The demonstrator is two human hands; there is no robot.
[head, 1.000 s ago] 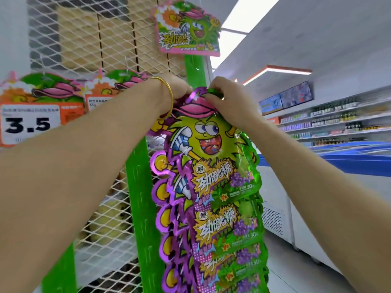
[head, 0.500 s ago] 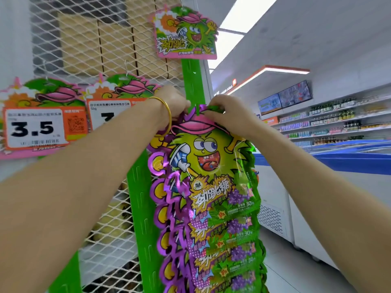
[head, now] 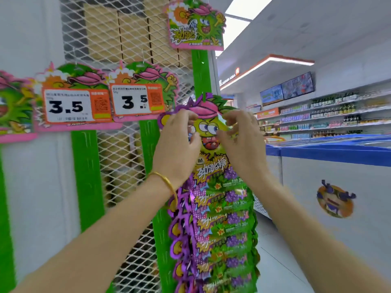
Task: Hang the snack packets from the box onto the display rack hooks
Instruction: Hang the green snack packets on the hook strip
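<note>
A hanging stack of green-and-purple snack packets [head: 224, 218] with a cartoon face hangs down the right green hanging strip [head: 201, 72] of the wire-mesh display rack [head: 127, 28]. Its pink-topped upper end [head: 206, 108] shows above my hands. My left hand [head: 177, 142], with a gold bangle on the wrist, lies against the left side of the top packet's face. My right hand [head: 241, 140] is at its right side. The fingers of both hands are apart and loose in front of the packet. No box is in view.
Two price cards marked 3.5 [head: 76, 106] [head: 135, 100] hang on the mesh to the left, above other green strips. A header card [head: 196, 26] tops the right strip. A blue-rimmed chest freezer [head: 330, 157] stands on the right, with stocked shelves [head: 338, 115] behind it.
Both hands have let go of the packets' top edge and dropped lower, fingers spreading. The packet stack now hangs on its own from the strip. My view has shifted upward and back.
</note>
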